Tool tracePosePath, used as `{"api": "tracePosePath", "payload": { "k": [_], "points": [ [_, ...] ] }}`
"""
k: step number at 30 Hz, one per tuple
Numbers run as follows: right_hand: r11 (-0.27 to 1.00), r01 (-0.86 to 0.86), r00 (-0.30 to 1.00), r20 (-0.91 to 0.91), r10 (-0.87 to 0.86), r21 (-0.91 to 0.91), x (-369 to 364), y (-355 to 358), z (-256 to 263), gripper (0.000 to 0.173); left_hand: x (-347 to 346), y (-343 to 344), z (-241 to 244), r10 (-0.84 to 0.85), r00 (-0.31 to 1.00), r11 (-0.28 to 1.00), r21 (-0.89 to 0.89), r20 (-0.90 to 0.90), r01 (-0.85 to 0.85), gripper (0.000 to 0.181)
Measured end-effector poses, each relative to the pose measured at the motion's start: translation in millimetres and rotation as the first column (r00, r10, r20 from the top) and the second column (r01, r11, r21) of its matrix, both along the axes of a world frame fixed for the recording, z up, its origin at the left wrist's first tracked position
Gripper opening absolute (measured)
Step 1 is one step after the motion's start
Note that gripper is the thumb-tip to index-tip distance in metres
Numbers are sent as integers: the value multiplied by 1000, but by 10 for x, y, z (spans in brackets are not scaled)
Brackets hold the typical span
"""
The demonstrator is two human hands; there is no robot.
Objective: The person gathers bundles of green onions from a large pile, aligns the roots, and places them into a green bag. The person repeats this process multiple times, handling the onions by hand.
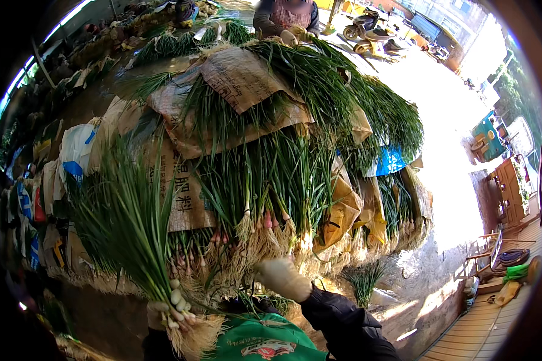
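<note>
My left hand (156, 311), gloved, holds a large bunch of long-leaved allium plants (137, 230) at lower left, its pale bulbs and stringy roots by the fingers. Near the bottom middle, my right hand (282, 277), in a pale glove and dark sleeve, is at the root edge of the heap; its fingers are blurred, and whether they grip anything cannot be told. Just above it lie plants with pinkish bulbs and pale roots (271, 230). A green apron (271, 343) with printing covers my lap.
Woven sacks (244, 79) lie between layers of green plants (334, 85) on the heap. A person (293, 16) in a checked garment is at the far side. A small green bunch (363, 280) is on the ground at right. Scooters (366, 27) and a wooden cart (508, 194) stand beyond.
</note>
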State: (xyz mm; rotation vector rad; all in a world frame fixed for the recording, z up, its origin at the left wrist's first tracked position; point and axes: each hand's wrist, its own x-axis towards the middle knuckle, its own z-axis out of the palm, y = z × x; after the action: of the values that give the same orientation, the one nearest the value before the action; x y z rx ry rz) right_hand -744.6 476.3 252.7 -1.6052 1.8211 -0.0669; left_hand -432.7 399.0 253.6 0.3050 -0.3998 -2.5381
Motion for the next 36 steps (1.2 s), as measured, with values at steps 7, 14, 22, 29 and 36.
{"api": "tracePosePath", "payload": {
  "k": [7, 14, 22, 29, 36],
  "points": [
    [669, 623, 760, 108, -641, -405, -129, -811, -402, 35, -949, -208, -138, -28, 977, 994, 105, 210, 6, 39],
    [811, 583, 708, 515, -484, -40, 402, 242, -6, 30, -912, -413, -435, -333, 873, 938, 31, 357, 346, 35],
    [772, 629, 771, 208, -602, -95, 145, -245, -143, 19, -609, -185, -127, -306, 838, 952, 160, 452, 261, 39],
    [716, 654, 706, -143, -693, -244, -423, -933, -289, 14, -9, 40, 325, -300, 953, 926, 254, 51, 278, 32],
    [662, 749, 575, 462, -675, 36, 27, 202, -329, 25, -175, -436, 359, -288, 911, 948, 49, -294, 315, 55]
  ]
}}
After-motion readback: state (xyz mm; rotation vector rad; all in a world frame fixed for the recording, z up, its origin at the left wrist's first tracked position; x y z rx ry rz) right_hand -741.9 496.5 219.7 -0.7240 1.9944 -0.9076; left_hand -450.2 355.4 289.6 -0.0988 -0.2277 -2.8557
